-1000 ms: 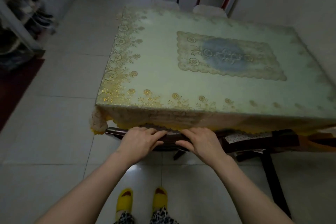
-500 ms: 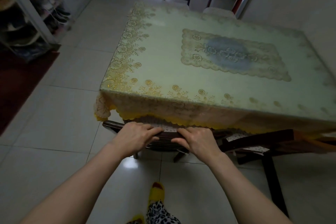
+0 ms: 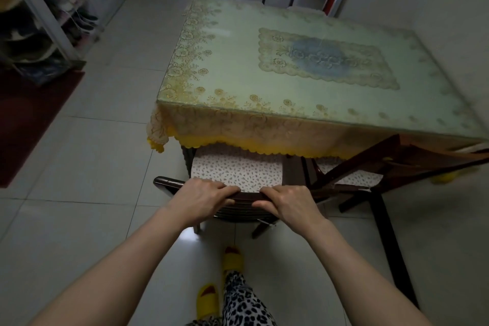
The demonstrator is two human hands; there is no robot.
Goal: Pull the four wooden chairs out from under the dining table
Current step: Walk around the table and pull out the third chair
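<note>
Your left hand (image 3: 201, 197) and right hand (image 3: 288, 204) curl their fingers (image 3: 225, 188) over the chair (image 3: 164, 182) top rail, giving an even pull; its seat lies half under the counter (image 3: 238, 74). A second chair (image 3: 370, 164) waits alongside.

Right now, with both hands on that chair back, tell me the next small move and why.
Probably keep drawing the chair straight back toward you. The left hand and right hand grip its top rail, but the front of the patterned seat sits under the tablecloth fringe, so it isn't clear of the table yet.
</note>
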